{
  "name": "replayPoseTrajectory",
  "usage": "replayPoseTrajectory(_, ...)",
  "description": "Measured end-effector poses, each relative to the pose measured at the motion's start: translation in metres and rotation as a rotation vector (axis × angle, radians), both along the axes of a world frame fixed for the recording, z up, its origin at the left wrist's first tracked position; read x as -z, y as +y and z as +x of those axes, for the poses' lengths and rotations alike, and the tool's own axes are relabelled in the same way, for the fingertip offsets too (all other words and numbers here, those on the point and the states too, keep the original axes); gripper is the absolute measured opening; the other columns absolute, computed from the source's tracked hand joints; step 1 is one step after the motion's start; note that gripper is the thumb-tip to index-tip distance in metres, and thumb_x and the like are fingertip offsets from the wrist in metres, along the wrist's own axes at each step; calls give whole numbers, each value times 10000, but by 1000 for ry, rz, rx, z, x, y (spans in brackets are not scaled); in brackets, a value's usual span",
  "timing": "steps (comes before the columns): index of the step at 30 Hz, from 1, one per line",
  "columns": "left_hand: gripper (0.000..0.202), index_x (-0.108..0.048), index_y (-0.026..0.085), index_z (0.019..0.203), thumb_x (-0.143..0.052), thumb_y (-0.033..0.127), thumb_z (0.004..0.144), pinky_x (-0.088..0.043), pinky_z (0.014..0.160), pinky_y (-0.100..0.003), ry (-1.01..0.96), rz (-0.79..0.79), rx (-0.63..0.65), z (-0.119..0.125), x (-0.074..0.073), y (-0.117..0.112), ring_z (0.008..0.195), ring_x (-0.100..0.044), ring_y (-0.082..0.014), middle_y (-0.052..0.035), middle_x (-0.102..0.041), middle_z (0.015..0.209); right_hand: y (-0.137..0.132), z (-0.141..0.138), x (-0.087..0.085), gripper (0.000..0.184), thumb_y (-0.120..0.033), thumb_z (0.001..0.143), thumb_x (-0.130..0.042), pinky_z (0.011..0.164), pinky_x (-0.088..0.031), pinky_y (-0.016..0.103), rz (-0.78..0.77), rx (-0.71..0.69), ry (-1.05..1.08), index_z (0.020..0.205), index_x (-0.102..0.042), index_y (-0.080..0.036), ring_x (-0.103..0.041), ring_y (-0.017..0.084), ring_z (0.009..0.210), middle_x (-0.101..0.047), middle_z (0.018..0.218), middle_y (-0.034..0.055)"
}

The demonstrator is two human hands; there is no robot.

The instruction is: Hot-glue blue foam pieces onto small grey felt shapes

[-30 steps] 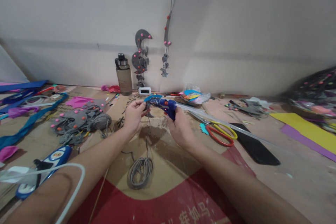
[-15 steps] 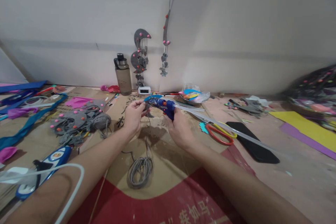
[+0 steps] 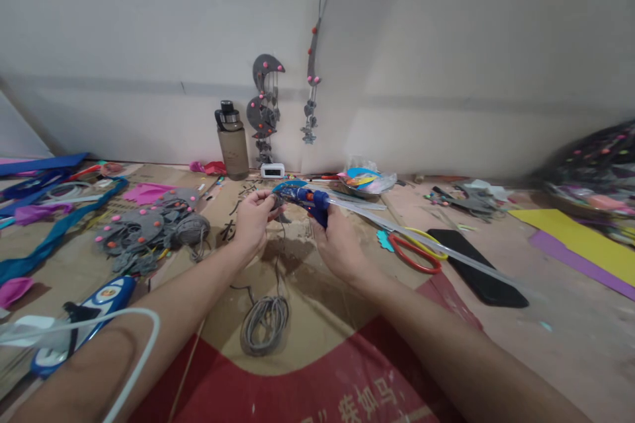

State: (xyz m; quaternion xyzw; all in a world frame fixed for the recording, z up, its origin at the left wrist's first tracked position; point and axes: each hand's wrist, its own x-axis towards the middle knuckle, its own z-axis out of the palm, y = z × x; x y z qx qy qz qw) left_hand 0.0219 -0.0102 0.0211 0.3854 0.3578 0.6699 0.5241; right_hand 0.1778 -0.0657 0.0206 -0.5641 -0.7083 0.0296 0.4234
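Observation:
My right hand (image 3: 340, 244) is closed round the handle of a blue glue gun (image 3: 310, 199), held above the cardboard with its nozzle pointing left. A long clear glue stick (image 3: 426, 243) trails from its back toward the right. My left hand (image 3: 254, 218) pinches a small grey piece with a thin grey string (image 3: 282, 238) right at the nozzle. The string hangs down to a grey coil (image 3: 264, 324) lying on the cardboard between my forearms.
Grey felt pieces with pink beads (image 3: 149, 228) lie to the left, scissors (image 3: 414, 252) and a black phone (image 3: 476, 268) to the right. A bottle (image 3: 233, 142), a small clock (image 3: 272, 170) and hanging felt moons (image 3: 265, 109) stand at the back wall. A second blue glue gun (image 3: 84, 320) lies near left.
Both hands stay at the same spot with the glue gun and the string. The glue gun has tilted only slightly; nothing else moved.

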Motion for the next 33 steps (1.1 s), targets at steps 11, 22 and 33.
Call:
replayPoseTrajectory(11, 228, -559, 145, 690, -726, 239, 566, -535, 607, -266, -9, -15, 2, 1, -3, -4, 579, -581, -94, 11, -602, 637, 0, -1, -1, 283, -268, 820, -452, 739, -475, 400, -14, 1, -8, 1080, -494, -166, -592, 269, 862, -621, 975, 142)
replayPoseTrajectory(22, 227, -569, 146, 710, -723, 258, 586, -529, 610, -270, -11, 12, -30, -2, -4, 1, 585, -607, -111, -1, -617, 651, 2, 3, 0, 287, -267, 823, -441, 763, -468, 415, -14, 0, 40, 1083, -486, -155, -591, 266, 867, -615, 992, 147)
replayPoseTrajectory(33, 229, -536, 148, 719, -707, 234, 594, -541, 671, -312, -37, 30, -24, -4, -6, 0, 659, -647, -142, -19, -640, 705, 2, 4, -1, 300, -259, 816, -445, 778, -461, 427, -17, 11, 54, 1092, -490, -151, -587, 276, 904, -611, 1009, 152)
